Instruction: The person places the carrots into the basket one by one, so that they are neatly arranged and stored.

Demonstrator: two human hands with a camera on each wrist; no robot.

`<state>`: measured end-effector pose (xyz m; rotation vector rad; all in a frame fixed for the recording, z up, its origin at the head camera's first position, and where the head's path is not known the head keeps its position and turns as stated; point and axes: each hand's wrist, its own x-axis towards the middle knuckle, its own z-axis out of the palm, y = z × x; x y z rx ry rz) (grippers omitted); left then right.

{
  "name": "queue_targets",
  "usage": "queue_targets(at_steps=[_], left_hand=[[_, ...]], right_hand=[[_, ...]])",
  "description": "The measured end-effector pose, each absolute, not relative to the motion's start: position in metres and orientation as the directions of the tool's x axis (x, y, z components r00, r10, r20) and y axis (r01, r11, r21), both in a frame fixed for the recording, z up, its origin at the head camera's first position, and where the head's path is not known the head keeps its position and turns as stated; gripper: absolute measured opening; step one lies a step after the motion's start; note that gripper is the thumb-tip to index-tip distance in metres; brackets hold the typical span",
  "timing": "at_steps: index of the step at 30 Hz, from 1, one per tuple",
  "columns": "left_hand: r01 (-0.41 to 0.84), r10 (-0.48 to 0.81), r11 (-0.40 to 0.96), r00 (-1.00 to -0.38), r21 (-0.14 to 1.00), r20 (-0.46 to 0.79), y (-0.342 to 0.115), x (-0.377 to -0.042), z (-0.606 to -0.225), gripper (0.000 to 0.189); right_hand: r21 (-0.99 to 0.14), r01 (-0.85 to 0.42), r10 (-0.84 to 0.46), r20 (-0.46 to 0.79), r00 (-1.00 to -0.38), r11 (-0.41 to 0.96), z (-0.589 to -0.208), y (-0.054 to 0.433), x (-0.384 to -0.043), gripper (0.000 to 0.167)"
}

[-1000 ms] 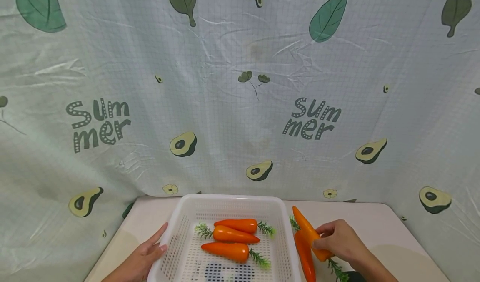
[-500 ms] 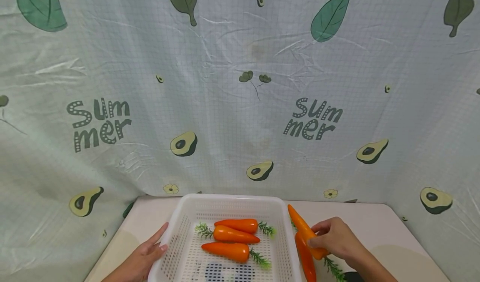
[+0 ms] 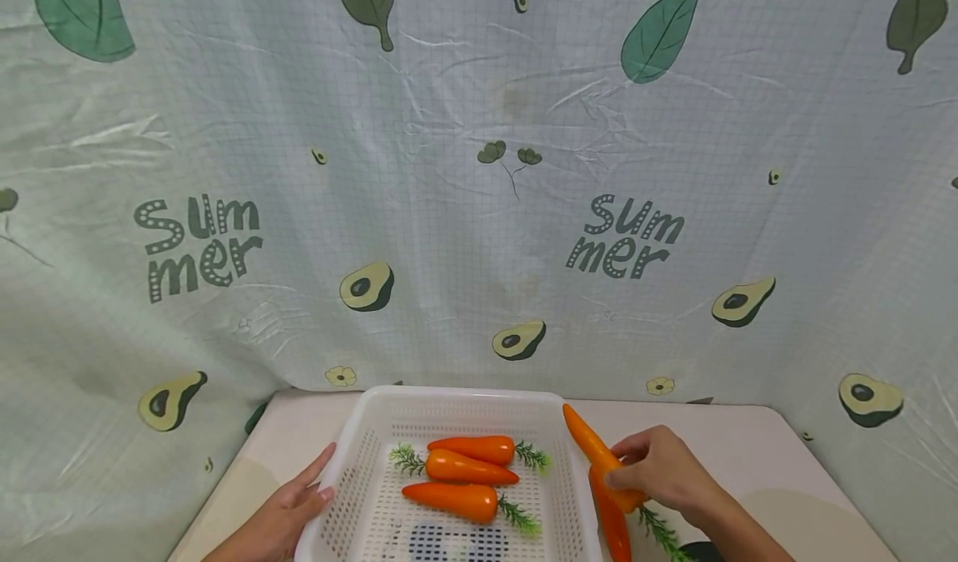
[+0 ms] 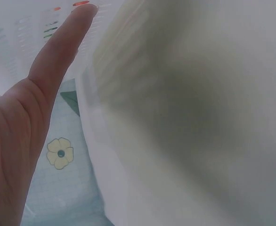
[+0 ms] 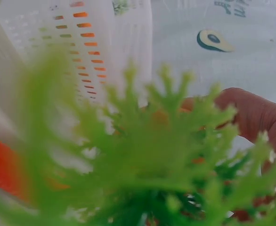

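Loose carrot (image 3: 615, 527) just right of the basket (image 3: 464, 393); left hand (image 3: 288, 505) on the basket's left side, grip apart, fingers straightish. Right hand (image 3: 669, 472)'s off its right, grip pinching another carrot (image 3: 591, 439). Three more carrots (image 3: 458, 500) inside, printed sheet (image 3: 441, 213) behind.

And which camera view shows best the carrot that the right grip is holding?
The head view: the held carrot shows from tip to green leaves, though the right grip covers part. The right wrist view shows mostly blurred leaves up close, with a little orange behind. I cannot find it in the left wrist view.
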<state>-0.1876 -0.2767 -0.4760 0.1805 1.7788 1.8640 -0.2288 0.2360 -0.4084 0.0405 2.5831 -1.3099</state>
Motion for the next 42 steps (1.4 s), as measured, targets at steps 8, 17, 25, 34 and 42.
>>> queue_targets(at_steps=[8, 17, 25, 34, 42], left_hand=[[-0.281, 0.423, 0.076, -0.860, 0.957, -0.286, -0.275, -0.187, -0.474, 0.086], [-0.251, 0.431, 0.090, -0.862, 0.964, -0.265, -0.275, -0.186, -0.474, 0.084], [-0.243, 0.455, 0.082, -0.854, 0.967, -0.253, -0.276, -0.187, -0.476, 0.083], [-0.245, 0.425, 0.092, -0.867, 0.965, -0.261, -0.274, -0.187, -0.476, 0.083], [-0.233, 0.432, 0.096, -0.866, 0.968, -0.251, -0.275, -0.187, -0.477, 0.081]], right_hand=[[-0.792, 0.096, -0.139, -0.222, -0.965, 0.603, -0.405, 0.230, -0.230, 0.037], [-0.802, 0.042, -0.212, -0.207, -0.955, 0.596, -0.401, 0.223, -0.230, 0.034], [-0.808, 0.018, -0.253, -0.205, -0.945, 0.589, -0.398, 0.216, -0.231, 0.033], [-0.817, -0.012, -0.295, -0.194, -0.936, 0.576, -0.396, 0.209, -0.233, 0.034], [-0.816, -0.037, -0.322, -0.186, -0.928, 0.576, -0.395, 0.199, -0.234, 0.033]])
